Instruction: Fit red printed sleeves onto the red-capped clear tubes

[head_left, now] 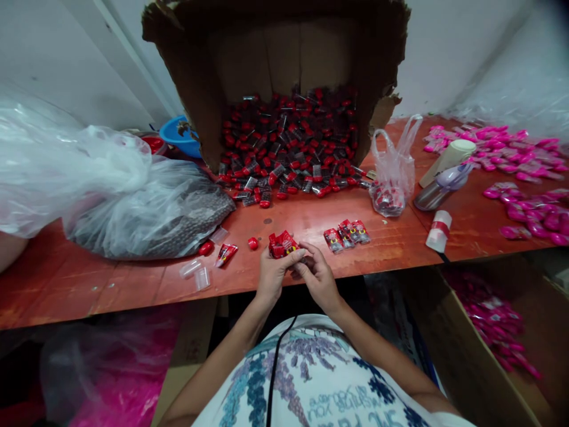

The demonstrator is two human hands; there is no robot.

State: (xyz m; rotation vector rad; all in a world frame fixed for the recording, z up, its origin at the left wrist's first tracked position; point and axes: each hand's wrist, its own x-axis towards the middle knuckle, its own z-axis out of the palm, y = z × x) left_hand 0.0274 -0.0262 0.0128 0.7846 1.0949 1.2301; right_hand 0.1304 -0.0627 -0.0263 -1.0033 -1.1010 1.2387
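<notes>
My left hand (pixel 272 277) is closed around a small bunch of red printed wrappers (pixel 283 243), held just above the table's front edge. My right hand (pixel 320 281) meets it from the right, its fingertips pinched at the wrappers' near end by my left thumb; exactly what lies between those fingertips is partly hidden. To the right lie several flat red-and-black printed packets (pixel 347 235) in a row. Left of my hands are a red cap (pixel 253 243), one more printed packet (pixel 226 255) and clear plastic tubes (pixel 202 278).
Behind my hands, a torn cardboard box (pixel 171 65) spills red-capped containers (pixel 284 148). A clear bag of dark pieces (pixel 155 207) lies left. On the right are a small plastic bag (pixel 391 178), a flask (pixel 438 188), a white roll (pixel 439 230) and pink items (pixel 502 145).
</notes>
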